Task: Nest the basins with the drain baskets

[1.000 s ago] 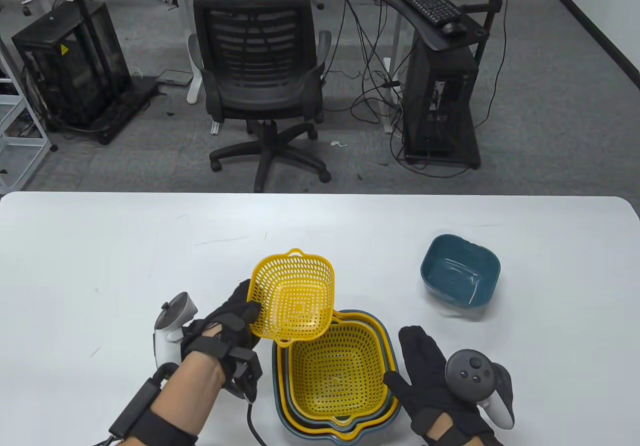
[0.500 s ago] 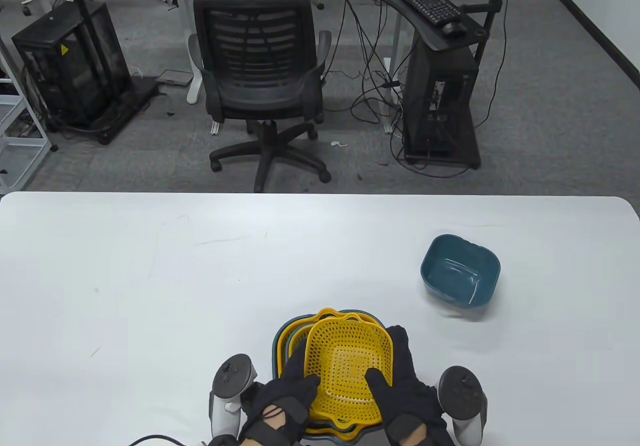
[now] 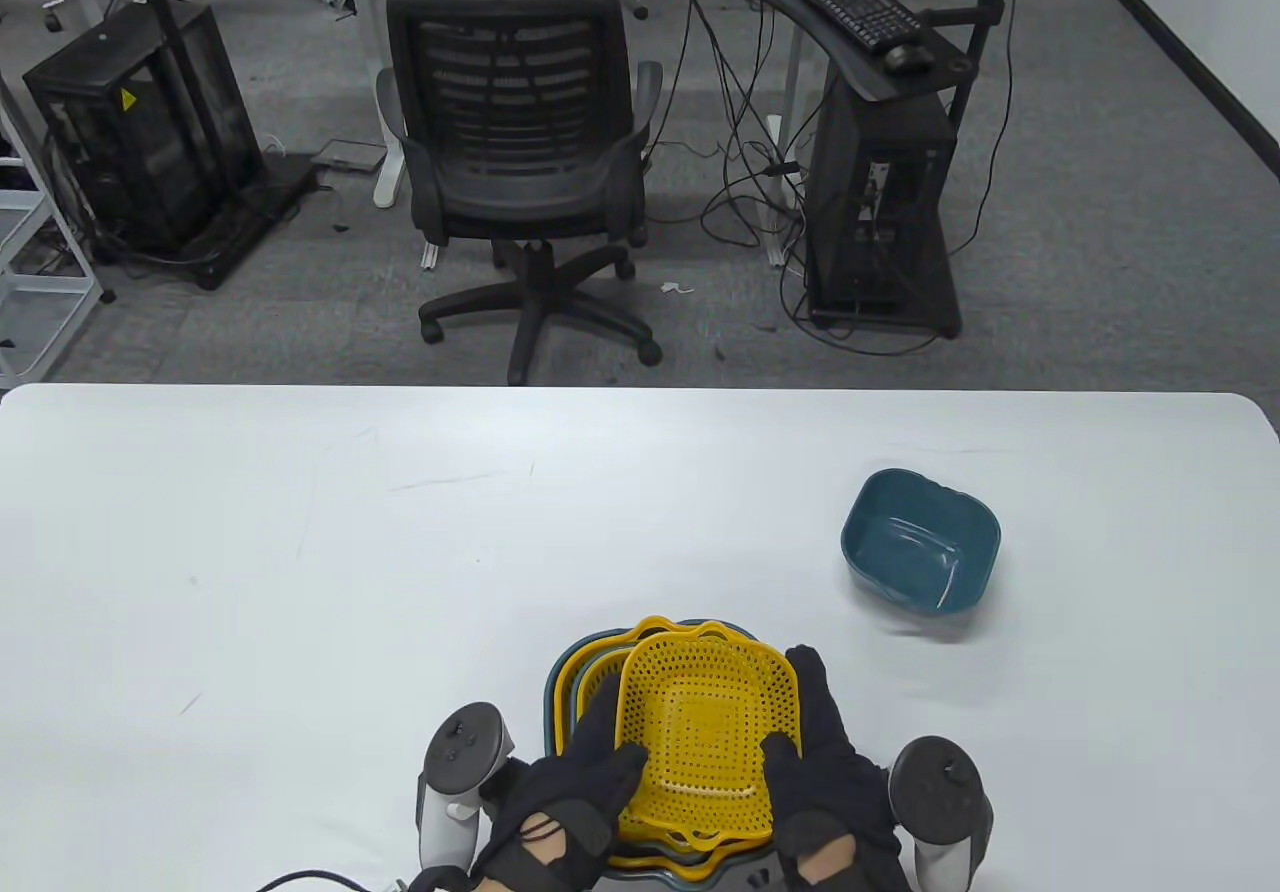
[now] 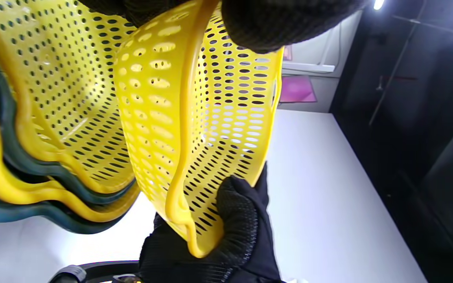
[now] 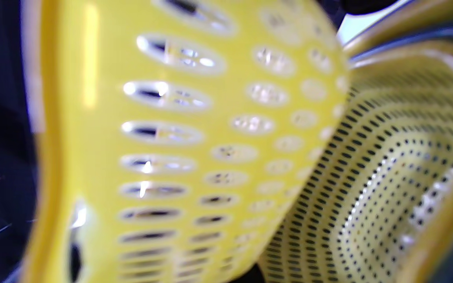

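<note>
A small yellow drain basket is held between both hands above a nested stack of blue basins and yellow baskets at the table's near edge. My left hand grips its left rim and my right hand grips its right side. In the left wrist view the small basket is tilted, beside the stack, with right-hand fingers under its rim. The right wrist view shows the basket wall blurred and close, with the larger basket behind. A lone blue basin sits at the right.
The white table stretches wide to the left and back. Beyond its far edge stand an office chair and a computer stand on the floor.
One second ago the left hand alone held the small basket up left of the stack. It has since come over the stack, the right hand has taken its other side, and it has shifted slightly right.
</note>
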The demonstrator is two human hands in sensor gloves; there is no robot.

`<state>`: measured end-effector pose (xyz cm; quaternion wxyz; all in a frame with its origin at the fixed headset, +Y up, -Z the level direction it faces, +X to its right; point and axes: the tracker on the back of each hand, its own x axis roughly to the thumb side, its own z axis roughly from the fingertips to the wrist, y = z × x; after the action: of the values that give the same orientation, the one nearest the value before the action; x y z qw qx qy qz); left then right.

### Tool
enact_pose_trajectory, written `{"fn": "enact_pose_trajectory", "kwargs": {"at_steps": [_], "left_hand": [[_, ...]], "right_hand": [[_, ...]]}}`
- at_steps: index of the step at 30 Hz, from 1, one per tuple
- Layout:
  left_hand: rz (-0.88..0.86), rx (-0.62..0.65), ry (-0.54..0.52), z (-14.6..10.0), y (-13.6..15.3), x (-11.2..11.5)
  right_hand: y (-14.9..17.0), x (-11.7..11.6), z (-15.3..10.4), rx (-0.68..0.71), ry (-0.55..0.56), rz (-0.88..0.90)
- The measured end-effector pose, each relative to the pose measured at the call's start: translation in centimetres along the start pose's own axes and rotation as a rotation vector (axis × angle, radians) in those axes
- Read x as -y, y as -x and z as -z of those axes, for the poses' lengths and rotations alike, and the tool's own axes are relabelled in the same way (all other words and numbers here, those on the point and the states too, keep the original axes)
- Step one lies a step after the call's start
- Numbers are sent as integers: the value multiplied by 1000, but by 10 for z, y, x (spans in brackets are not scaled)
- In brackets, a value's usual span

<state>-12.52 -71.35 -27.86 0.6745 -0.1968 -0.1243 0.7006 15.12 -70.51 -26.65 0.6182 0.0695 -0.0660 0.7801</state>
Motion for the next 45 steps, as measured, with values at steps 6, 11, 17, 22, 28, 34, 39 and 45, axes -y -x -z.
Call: {"fn": "enact_pose_trajectory", "kwargs": {"at_steps": [6, 11, 17, 22, 28, 34, 39, 45], "left_hand": [[5, 160, -124, -9, -26, -22], [-2, 182, -224, -12, -41, -61], [-167, 208, -528, -11, -20, -125], [-243, 139, -568, -10, -8, -141], [-286, 170, -602, -10, -2, -145], [-283, 150, -599, -9, 0, -146], [-295, 140, -592, -8, -1, -145], [-289, 139, -576, -7, -1, -145]], "right_hand": [[0, 19, 4, -14, 38, 1], [-12, 50, 16, 8, 96, -90], [-23, 109, 48, -59, 280, -144], [-11, 161, 87, -158, 441, -230], [32, 199, 135, -276, 516, -250], [83, 186, 162, -400, 426, -208], [115, 175, 167, -472, 395, -233], [136, 168, 163, -622, 386, -314]]}}
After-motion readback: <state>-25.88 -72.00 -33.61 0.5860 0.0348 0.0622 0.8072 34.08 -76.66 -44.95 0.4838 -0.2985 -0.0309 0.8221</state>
